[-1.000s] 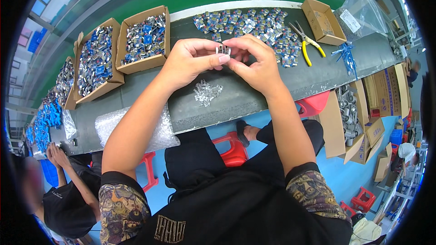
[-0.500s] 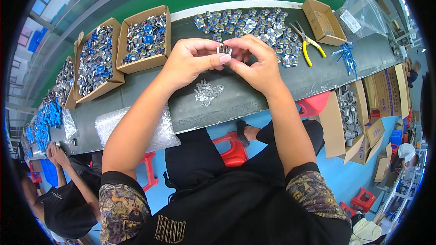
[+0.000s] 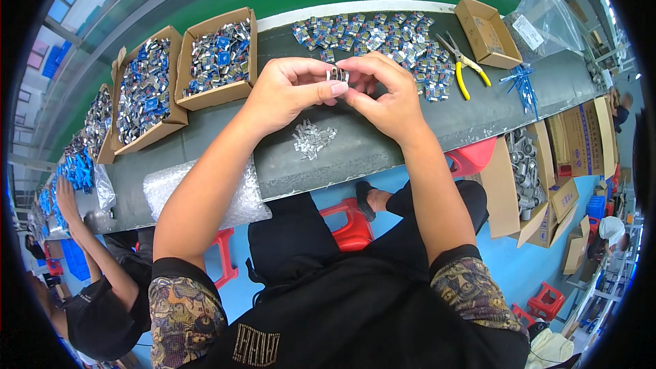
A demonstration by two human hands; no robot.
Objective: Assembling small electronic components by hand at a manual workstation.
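- Left hand (image 3: 283, 92): fingers bent, the grip closed with thumb and fingertips on the left side of a small metal part (image 3: 337, 76).
- Right hand (image 3: 386, 92): the grip pinched on the right side of the same part, which is partly hidden by the fingers.
- Position of the part: between the two hands, above the dark tabletop (image 3: 362, 143); its fine detail is too small to tell.
- Nearer the body, below the hands: a loose heap of small silvery pieces (image 3: 313, 140).
- Beyond the hands: a spread of blue-and-silver pieces (image 3: 372, 33), with yellow-handled pliers (image 3: 462, 68) just beside its right side.
- Farther right: a small cardboard box (image 3: 504, 57) and a bundle of blue strips (image 3: 523, 90).
- Left: two cardboard boxes (image 3: 215, 96) filled with blue and metallic pieces; bubble wrap (image 3: 244, 198) at the near edge.
- Far left: a co-worker's hand (image 3: 67, 201) beside blue pieces (image 3: 76, 172).
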